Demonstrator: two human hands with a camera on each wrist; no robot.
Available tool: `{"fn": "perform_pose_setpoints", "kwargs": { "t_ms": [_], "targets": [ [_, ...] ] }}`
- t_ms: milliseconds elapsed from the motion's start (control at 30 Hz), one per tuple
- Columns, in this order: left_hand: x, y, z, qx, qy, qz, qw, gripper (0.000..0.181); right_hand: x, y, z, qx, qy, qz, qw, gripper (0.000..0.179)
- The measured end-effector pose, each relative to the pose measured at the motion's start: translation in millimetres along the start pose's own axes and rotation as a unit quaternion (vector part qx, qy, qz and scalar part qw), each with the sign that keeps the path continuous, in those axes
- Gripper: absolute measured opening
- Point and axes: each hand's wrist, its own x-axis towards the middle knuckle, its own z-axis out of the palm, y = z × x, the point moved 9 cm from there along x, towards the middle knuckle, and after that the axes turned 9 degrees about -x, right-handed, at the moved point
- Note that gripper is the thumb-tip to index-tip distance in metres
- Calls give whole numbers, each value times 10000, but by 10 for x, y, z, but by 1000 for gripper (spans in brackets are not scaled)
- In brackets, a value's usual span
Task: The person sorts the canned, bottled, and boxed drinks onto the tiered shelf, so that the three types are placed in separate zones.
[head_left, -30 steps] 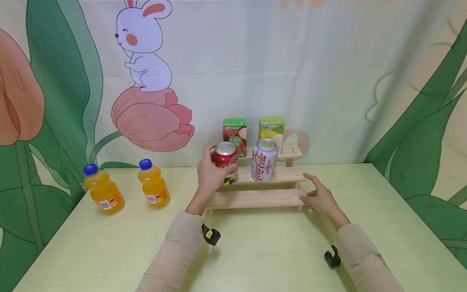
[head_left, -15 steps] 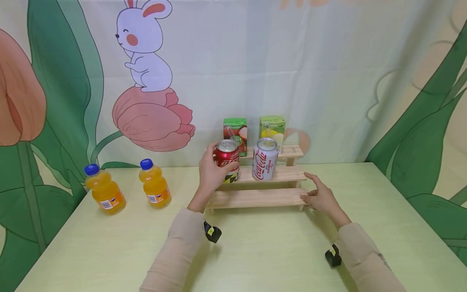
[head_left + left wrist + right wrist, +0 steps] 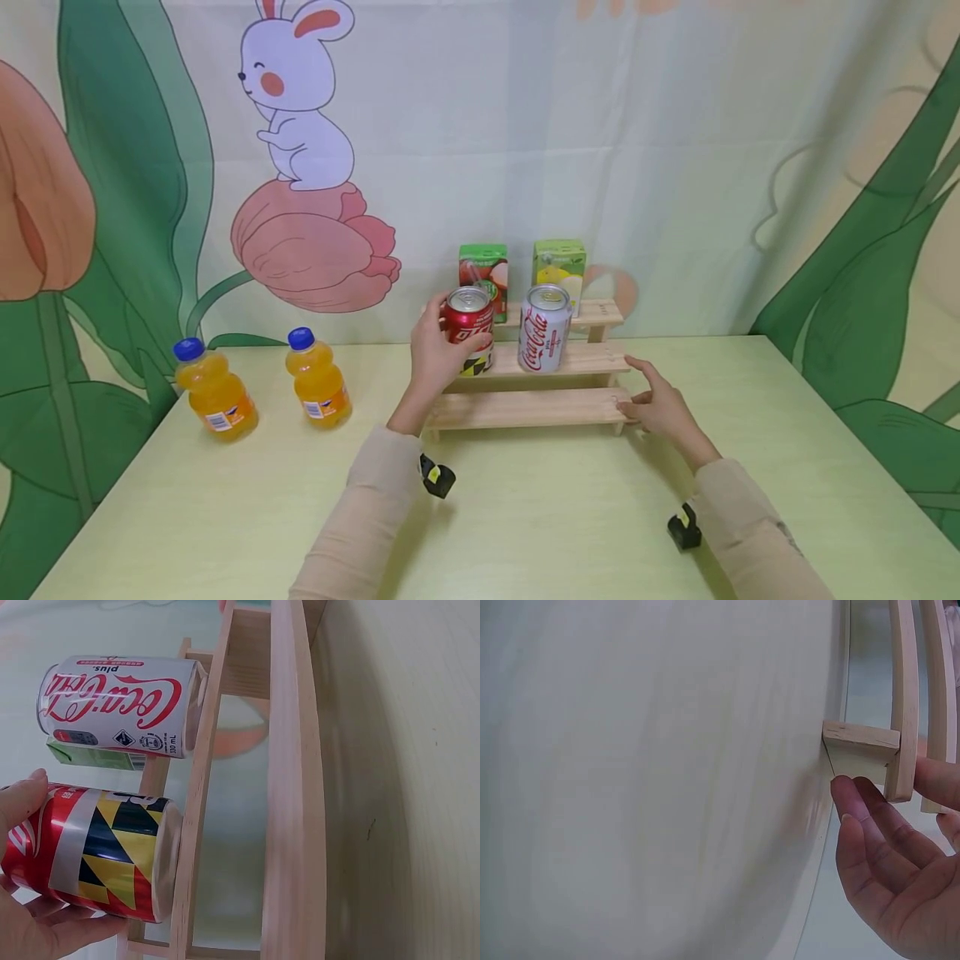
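My left hand (image 3: 437, 352) grips a red Coca-Cola can (image 3: 470, 321) upright at the left of the middle step of a wooden three-step rack (image 3: 525, 408). In the left wrist view the base of this can (image 3: 112, 851) is at the step; whether it bears its full weight there I cannot tell. A white Coca-Cola can (image 3: 544, 329) stands to its right on the same step. My right hand (image 3: 663, 408) touches the rack's right end with loosely bent fingers, the index finger up by the middle step. In the right wrist view its fingertips (image 3: 845, 787) are beside the lowest plank's end.
On the top step stand a red-and-green juice carton (image 3: 483, 262) and a yellow-green juice carton (image 3: 558, 260). Two orange drink bottles with blue caps, one nearer the rack (image 3: 321, 387) and one farther left (image 3: 219, 400), stand on the pale table (image 3: 540, 517). A printed curtain (image 3: 480, 125) hangs behind.
The left hand and the red can have shifted slightly right, toward the white can, mostly in the first half second. The right hand stays at the rack's end.
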Motion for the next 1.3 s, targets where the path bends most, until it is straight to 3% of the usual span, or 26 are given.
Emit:
{"fn": "perform_pose_setpoints", "kwargs": {
  "t_ms": [433,633,1133,1300],
  "targets": [
    [-1,3,-94,101,-308,35,9995,69,8,-32,26,-5,-42,-46,10000,72],
    [-35,43,-218,29,-135,74,9999,64,1,-34,7,-12,-42,-46,10000,72],
    [-214,169,-387,-198,-81,685,9974,39,13,19,17,102,-70,-12,9999,72],
    [-263,171,-419,-88,-128,619,9980,39,24,32,24,72,-85,-25,9999,72]
  ]
}}
